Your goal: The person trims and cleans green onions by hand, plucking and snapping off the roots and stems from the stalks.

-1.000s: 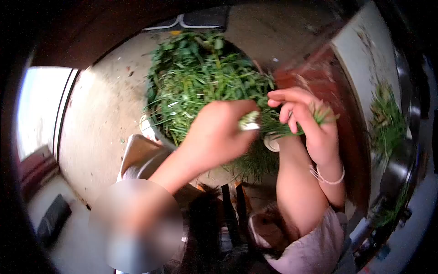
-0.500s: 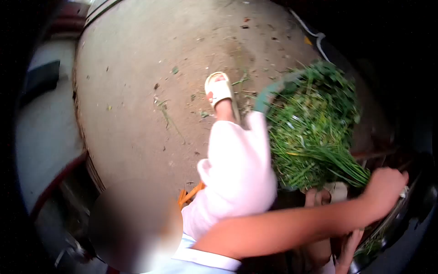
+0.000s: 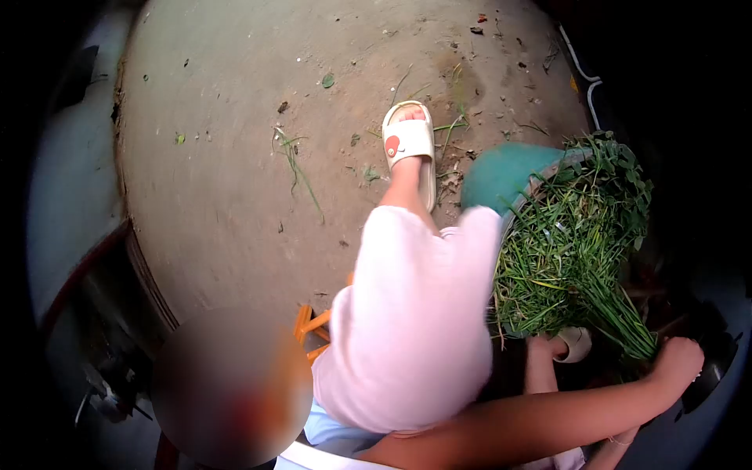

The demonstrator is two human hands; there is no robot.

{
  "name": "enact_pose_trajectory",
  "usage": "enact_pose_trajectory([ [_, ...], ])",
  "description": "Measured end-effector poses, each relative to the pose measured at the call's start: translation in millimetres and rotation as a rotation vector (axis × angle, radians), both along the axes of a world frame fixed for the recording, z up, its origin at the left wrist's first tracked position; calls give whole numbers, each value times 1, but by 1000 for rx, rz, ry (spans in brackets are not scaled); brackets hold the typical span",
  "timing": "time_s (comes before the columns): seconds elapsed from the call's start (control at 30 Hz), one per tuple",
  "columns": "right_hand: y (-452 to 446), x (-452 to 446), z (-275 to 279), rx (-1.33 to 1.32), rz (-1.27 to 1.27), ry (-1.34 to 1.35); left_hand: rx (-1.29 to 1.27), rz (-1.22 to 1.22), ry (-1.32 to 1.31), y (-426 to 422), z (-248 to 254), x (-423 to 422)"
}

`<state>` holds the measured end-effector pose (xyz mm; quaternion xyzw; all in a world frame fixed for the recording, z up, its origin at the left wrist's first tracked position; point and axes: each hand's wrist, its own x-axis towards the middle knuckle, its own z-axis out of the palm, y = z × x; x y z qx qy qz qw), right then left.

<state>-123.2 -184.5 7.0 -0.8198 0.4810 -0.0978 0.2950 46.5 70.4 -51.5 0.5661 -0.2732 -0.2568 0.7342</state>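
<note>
- Clamping firmly round a bunch of long green blades (image 3: 615, 309), the left hand (image 3: 678, 363) makes a tight fist at the far right, its forearm reaching straight across the foot of the view!
- And that bunch slants up and to the left out of the fist, its loose ends fanning over the near edge of a big heap of greens (image 3: 540, 262).
- What a heap it is: thin grass in front, broader leaves crowding the far side, all of it piled to the rim of a green tub (image 3: 501, 176).
- Now the right hand: hidden below the left forearm, only its wrist on show with a thin wristband (image 3: 623, 441), so I cannot tell whether it is open or holding anything.
- Down on the floor (image 3: 227, 211), a cream slipper (image 3: 411, 141) with a red patch sits on the left foot, near the tub; the other slipper (image 3: 577, 345) peeks out just below the heap.
- Pale pink trousers (image 3: 407, 313) fill the middle, with orange stool legs (image 3: 313, 323) showing beside them.
- Stray stems (image 3: 294, 168) and a round leaf (image 3: 327, 81) lie scattered on the left, well apart from the tub!
</note>
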Motion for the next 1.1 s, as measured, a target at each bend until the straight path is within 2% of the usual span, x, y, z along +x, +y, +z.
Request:
enact_pose_trajectory([
  [0.3, 44, 43, 26, 38, 144, -252, -96, 64, -135, -10, 21, 0],
  [0.43, 86, 74, 53, 268, 277, -332, -273, 151, -231, -46, 56, 8],
  [0.47, 95, 80, 62, 362, 300, -254, -307, 99, -133, -49, 61, 7],
  [0.5, 105, 86, 71, 410, 472, -205, -341, -17, 82, -47, 63, 3],
  [0.57, 112, 92, 74, 537, 569, -264, -306, -197, 566, -32, 65, 7],
  [0.63, 116, 93, 94, 593, 672, -216, -21, -69, 484, -4, 90, 16],
  [0.7, 113, 84, 104, 833, 696, -282, -34, 41, 458, 2, 95, 7],
  [0.77, 126, 70, 110, 888, 692, -395, 18, 107, 236, 25, 98, -13],
  [0.8, 127, 65, 115, 936, 704, -369, 62, 100, 163, 30, 100, -21],
  [0.83, 126, 60, 121, 988, 711, -333, 78, 54, 251, 34, 113, -29],
  [0.9, 134, 45, 124, 1033, 700, -365, -144, 39, 250, 40, 121, -56],
  [1.1, 133, 11, 136, 996, 773, -382, -235, 72, 202, 24, 146, -106],
])
